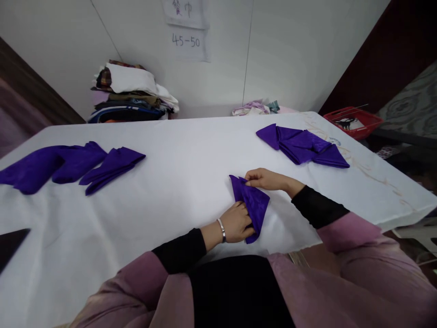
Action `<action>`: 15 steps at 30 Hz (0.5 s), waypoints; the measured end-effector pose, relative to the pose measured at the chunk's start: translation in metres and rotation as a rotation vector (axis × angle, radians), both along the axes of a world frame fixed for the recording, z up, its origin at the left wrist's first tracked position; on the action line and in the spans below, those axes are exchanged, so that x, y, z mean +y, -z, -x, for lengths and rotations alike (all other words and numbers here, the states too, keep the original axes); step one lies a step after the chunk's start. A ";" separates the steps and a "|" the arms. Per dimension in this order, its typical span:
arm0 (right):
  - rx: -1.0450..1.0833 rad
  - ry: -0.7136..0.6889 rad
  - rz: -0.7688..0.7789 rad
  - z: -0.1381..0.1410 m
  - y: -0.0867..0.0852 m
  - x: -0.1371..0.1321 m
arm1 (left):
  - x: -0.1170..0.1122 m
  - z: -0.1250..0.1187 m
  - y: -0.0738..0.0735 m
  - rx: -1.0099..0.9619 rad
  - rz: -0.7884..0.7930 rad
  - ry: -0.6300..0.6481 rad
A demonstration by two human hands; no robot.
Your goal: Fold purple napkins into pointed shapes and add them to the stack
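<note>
A purple cloth napkin [256, 204], partly folded to a pointed shape, lies on the white-covered table in front of me. My left hand [237, 222], with a silver bracelet at the wrist, is closed on its lower left edge, some fingers hidden in the fold. At the upper edge my right hand [264, 178] pinches the cloth between thumb and fingers. Several folded purple napkins [297, 145] lie together at the back right. On the left side rest more purple napkins [78, 161], one of them folded to a point.
Against the wall stands a stack of folded clothes [131, 93]. Small crumpled cloths [254, 108] lie at the table's back edge. Beyond the right corner is a red basket [367, 125]. A dark flat object [12, 243] juts in at left. The white tablecloth [180, 159] has slight wrinkles.
</note>
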State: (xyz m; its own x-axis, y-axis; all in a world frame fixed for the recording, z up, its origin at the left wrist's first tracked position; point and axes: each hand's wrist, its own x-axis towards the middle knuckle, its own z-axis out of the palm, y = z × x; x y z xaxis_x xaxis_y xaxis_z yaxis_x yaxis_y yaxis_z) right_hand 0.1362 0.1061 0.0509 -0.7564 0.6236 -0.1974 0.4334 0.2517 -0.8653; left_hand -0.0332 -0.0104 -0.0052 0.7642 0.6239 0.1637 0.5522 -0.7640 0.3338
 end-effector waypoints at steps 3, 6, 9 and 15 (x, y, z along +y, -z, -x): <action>0.020 0.109 -0.001 0.013 0.019 0.006 | -0.007 0.010 0.002 0.002 0.004 0.047; -0.035 0.186 -0.115 0.024 0.030 0.006 | -0.016 0.020 0.003 -0.061 0.044 0.041; -0.150 0.210 -0.256 0.034 0.036 0.004 | -0.023 0.026 0.001 -0.092 0.094 0.013; -0.253 0.282 -0.458 0.042 0.045 0.000 | -0.028 0.031 -0.004 -0.155 0.166 -0.031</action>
State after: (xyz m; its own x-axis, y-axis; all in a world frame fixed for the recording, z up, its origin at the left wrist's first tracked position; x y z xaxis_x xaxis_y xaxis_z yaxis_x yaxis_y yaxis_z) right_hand 0.0940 0.1065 0.0059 -0.5140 0.8577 -0.0134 0.7161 0.4204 -0.5571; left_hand -0.0644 -0.0379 -0.0015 0.7178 0.6749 0.1711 0.5069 -0.6751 0.5361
